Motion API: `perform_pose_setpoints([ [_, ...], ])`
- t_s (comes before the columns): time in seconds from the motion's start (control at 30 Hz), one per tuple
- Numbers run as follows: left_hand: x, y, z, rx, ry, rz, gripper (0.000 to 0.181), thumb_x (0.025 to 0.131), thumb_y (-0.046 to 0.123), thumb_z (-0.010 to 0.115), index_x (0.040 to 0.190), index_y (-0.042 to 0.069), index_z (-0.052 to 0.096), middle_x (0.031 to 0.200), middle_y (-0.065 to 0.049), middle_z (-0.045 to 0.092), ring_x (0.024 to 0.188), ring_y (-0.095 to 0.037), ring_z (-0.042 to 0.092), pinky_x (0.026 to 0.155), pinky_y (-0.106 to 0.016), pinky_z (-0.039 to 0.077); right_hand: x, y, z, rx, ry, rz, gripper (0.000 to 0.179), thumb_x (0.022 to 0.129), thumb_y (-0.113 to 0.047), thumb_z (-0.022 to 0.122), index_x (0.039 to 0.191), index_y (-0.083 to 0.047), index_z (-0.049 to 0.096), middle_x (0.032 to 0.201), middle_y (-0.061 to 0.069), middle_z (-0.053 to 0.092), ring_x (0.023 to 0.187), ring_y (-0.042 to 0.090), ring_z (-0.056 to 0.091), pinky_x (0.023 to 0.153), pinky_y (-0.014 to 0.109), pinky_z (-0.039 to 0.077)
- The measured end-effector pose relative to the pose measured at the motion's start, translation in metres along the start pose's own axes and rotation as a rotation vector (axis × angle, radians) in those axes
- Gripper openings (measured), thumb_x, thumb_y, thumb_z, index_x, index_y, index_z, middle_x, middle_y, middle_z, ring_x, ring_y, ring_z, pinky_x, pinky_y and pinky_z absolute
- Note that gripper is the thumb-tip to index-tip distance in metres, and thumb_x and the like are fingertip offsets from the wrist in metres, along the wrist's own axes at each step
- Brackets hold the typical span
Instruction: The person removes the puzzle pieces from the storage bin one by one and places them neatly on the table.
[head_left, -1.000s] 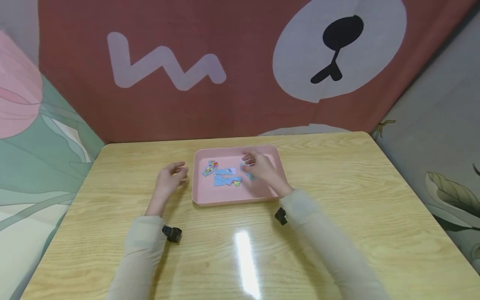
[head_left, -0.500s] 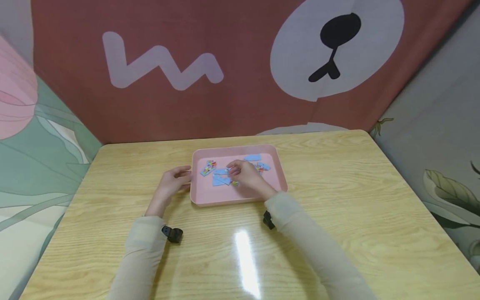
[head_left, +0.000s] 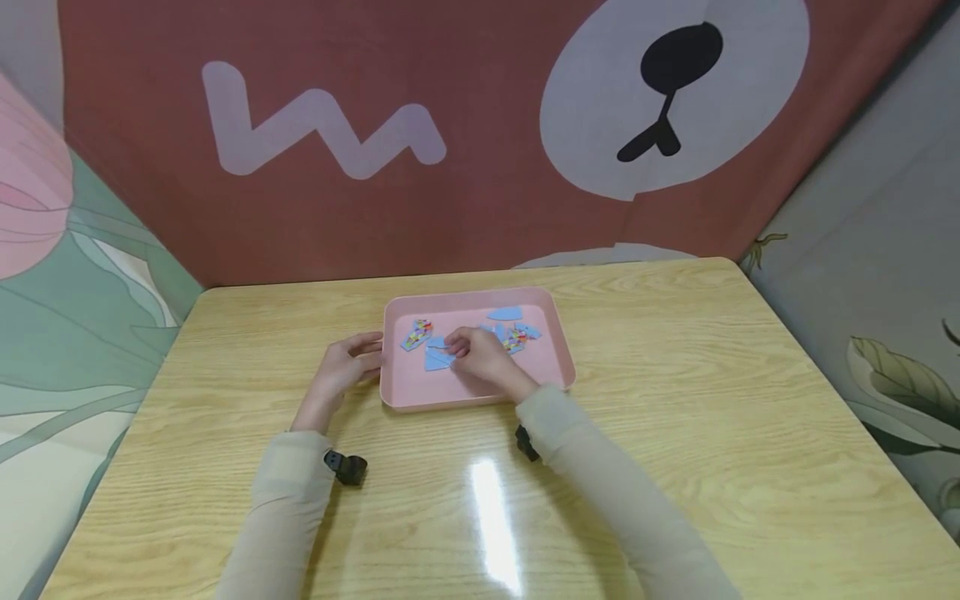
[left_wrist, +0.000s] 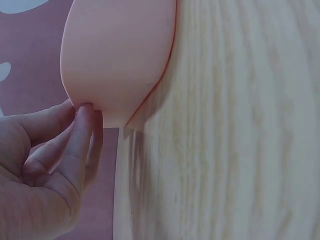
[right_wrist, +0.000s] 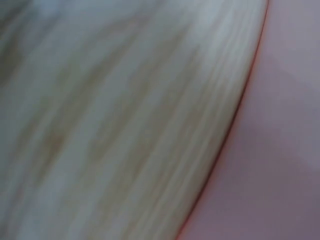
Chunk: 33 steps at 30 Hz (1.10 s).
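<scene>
Inside the shallow, rectangular pink tray [head_left: 412, 392], flat, card-like blue pieces [head_left: 438, 362] lie just left of the nearer right hand [head_left: 483, 357], their long axis partly hidden by it. Its fingers curl, but I cannot tell whether they pinch one. The left hand [head_left: 343, 367], loose-fingered, touches the tray's left wall; smooth pale wooden table [head_left: 652, 358] spreads around the tray

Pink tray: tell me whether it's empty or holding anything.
Holding things: blue and multicolored pieces lie inside the pink tray in the head view.
</scene>
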<state>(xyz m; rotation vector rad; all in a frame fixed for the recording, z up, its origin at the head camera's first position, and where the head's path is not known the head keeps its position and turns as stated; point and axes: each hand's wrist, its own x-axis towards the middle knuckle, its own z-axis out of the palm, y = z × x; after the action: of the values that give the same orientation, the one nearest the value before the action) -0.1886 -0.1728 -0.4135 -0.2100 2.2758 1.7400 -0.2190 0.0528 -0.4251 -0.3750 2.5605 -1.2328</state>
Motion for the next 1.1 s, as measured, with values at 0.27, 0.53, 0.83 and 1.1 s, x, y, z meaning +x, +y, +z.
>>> perform_pose_setpoints([
  [0.27, 0.001, -0.001, 0.000, -0.024, -0.007, -0.008, 0.050, 0.095, 0.002, 0.053, 0.143, -0.003, 0.039, 0.140, -0.028, 0.046, 0.101, -0.009, 0.060, 0.081, -0.015, 0.054, 0.001, -0.001, 0.001, -0.092, -0.001, -0.032, 0.029, 0.077, 0.005, 0.071, 0.105, -0.001, 0.068, 0.097, 0.012, 0.069, 0.091, 0.021, 0.062, 0.084, 0.027, 0.052],
  [0.53, 0.001, 0.002, 0.001, -0.023, -0.007, -0.016, 0.050, 0.095, 0.001, 0.053, 0.143, -0.002, 0.039, 0.140, -0.028, 0.046, 0.096, -0.006, 0.060, 0.079, -0.014, 0.055, -0.001, -0.002, 0.000, -0.146, 0.006, -0.038, 0.025, 0.079, 0.003, 0.070, 0.102, -0.004, 0.073, 0.093, 0.011, 0.071, 0.088, 0.020, 0.063, 0.078, 0.025, 0.052],
  [0.83, 0.000, 0.003, 0.002, -0.007, 0.005, -0.034, 0.050, 0.095, 0.004, 0.054, 0.143, -0.002, 0.039, 0.139, -0.027, 0.047, 0.100, -0.010, 0.061, 0.081, -0.015, 0.055, -0.003, 0.001, -0.004, -0.013, 0.002, 0.014, 0.022, 0.085, 0.004, 0.060, 0.103, -0.002, 0.072, 0.098, 0.013, 0.071, 0.087, 0.021, 0.065, 0.069, 0.020, 0.053],
  [1.1, 0.000, 0.003, 0.002, 0.032, 0.019, -0.069, 0.049, 0.096, 0.005, 0.052, 0.144, 0.001, 0.040, 0.140, -0.025, 0.048, 0.118, -0.024, 0.057, 0.084, -0.018, 0.055, -0.008, -0.004, -0.034, 0.158, -0.047, 0.063, 0.028, 0.089, -0.007, 0.061, 0.116, -0.003, 0.067, 0.107, 0.014, 0.066, 0.099, 0.021, 0.060, 0.076, 0.021, 0.051],
])
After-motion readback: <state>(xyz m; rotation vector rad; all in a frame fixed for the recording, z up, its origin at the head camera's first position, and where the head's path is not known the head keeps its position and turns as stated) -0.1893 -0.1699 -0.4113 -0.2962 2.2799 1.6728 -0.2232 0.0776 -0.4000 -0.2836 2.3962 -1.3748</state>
